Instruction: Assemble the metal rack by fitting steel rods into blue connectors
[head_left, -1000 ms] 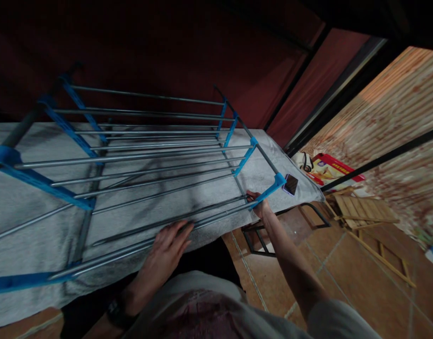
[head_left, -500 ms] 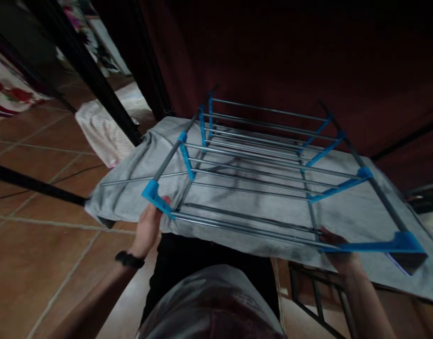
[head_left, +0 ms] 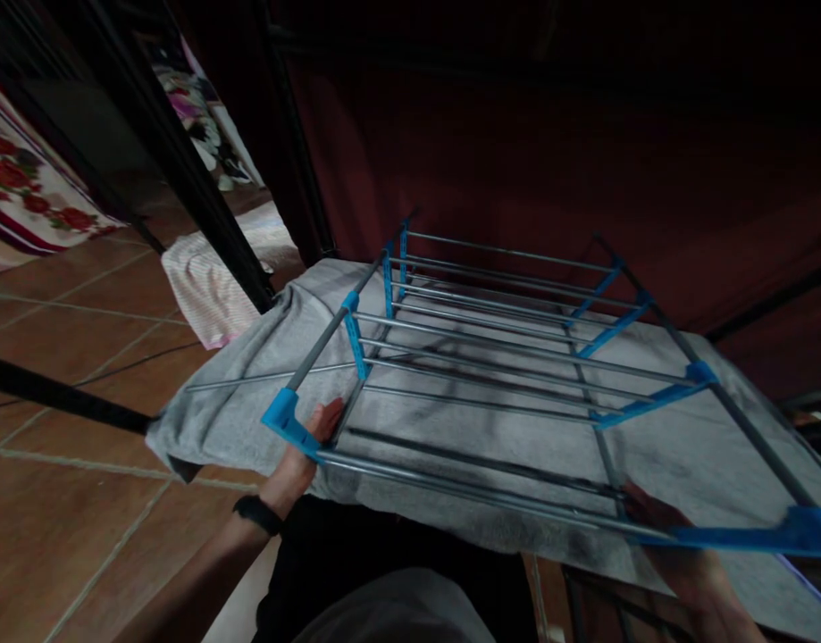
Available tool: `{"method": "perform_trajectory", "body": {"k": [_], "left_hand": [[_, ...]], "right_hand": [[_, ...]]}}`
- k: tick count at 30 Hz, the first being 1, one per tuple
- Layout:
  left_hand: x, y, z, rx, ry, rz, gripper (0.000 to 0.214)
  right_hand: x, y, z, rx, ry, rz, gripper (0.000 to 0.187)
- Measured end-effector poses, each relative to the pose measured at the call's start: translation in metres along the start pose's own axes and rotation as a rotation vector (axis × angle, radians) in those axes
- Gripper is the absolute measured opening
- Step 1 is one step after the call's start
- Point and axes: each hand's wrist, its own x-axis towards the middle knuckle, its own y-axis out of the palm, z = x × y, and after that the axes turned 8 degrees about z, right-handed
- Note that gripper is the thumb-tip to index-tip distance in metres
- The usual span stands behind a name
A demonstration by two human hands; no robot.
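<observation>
A folding drying rack (head_left: 490, 357) with grey metal rods and blue plastic brackets lies over a grey cloth (head_left: 229, 411). My left hand (head_left: 306, 446), with a black watch on the wrist, is closed on the rack's near-left blue corner bracket. My right hand (head_left: 657, 522) grips the front rods near the right blue bracket, partly hidden under the rods.
The floor is brown tile (head_left: 62, 500). A black bar (head_left: 54, 393) runs along the left. A pale striped cloth (head_left: 205, 286) lies on the floor behind it. Floral fabric (head_left: 21, 183) hangs at far left. A dark red wall (head_left: 517, 152) stands behind the rack.
My left hand went from the front rods to the left corner bracket. The view swung left, away from the brick wall and wooden pieces, and in the last half second shifted only slightly.
</observation>
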Motion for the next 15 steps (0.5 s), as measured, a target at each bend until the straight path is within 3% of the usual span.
{"method": "perform_trajectory", "body": {"k": [4, 10, 15], "left_hand": [[0.000, 0.001, 0.000, -0.016, -0.029, -0.003, 0.074], [0.019, -0.015, 0.022, 0.080, -0.012, 0.009, 0.086], [0.022, -0.012, 0.027, -0.079, -0.029, -0.029, 0.088]], "right_hand": [[-0.005, 0.008, 0.002, 0.002, 0.028, -0.026, 0.014], [-0.009, 0.013, 0.000, -0.004, 0.031, -0.048, 0.021], [-0.016, 0.010, 0.000, 0.006, 0.055, -0.007, 0.039]]}}
